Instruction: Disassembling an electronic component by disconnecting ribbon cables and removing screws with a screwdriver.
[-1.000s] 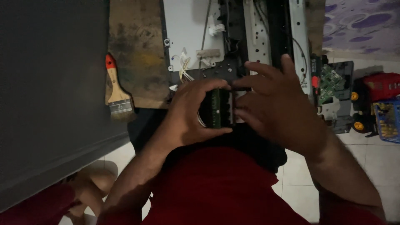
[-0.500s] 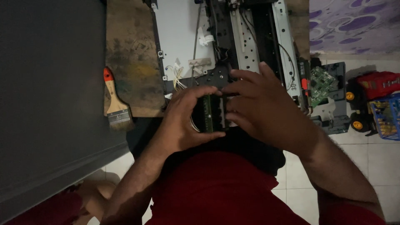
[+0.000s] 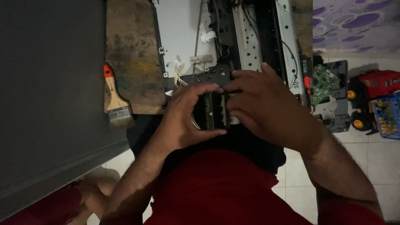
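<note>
Hands meet over a small dark module with a green circuit-board edge (image 3: 213, 111), held just above the lap and at the near edge of an opened machine chassis (image 3: 233, 37). Left hand (image 3: 183, 121) cups the module from its left side; its fingers (image 3: 204, 88) arch over the top and the thumb presses under the lower edge, so the piece is pinched top to bottom and kept steady. Right hand (image 3: 266, 108) lies over the module's right side, fingers (image 3: 241, 85) bent and closed onto it, covering that end; what they touch beneath is hidden. Holding it between both hands, close to the body, keeps the part square to the head camera and clear of the chassis.

Chassis sits on a worn wooden table (image 3: 131, 54), its white plate, metal rails and loose white wires (image 3: 179, 68) exposed, cover off. Paintbrush with an orange-tipped handle (image 3: 114, 98) lies at the table's left edge, bristles toward the person, well apart from both hands. Grey housing carrying a green circuit board (image 3: 329, 89) rests on the tiled floor (image 3: 375, 162) to the right, beside a red toy vehicle (image 3: 377, 89). Red shirt (image 3: 225, 187) fills the lower frame.
</note>
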